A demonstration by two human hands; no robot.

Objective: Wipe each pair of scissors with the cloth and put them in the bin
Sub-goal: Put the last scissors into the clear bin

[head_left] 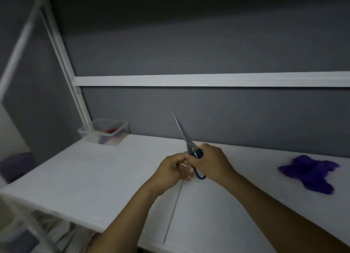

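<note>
Both hands meet over the middle of the white table (94,177). A pair of scissors (184,137) with dark blue handles points up and to the left, blades closed. My right hand (210,160) grips the handles from the right. My left hand (173,170) curls around the lower handle loop from the left. The purple cloth (310,172) lies crumpled on the table far to the right, apart from both hands. A clear plastic bin (106,132) stands at the table's back left corner with several scissors inside, red and dark handles showing.
A grey wall with a white horizontal rail (208,80) runs behind the table. White slanted frame posts (62,63) rise at the left beside the bin. The table's left edge drops off near a dark purple object (17,163) lower left.
</note>
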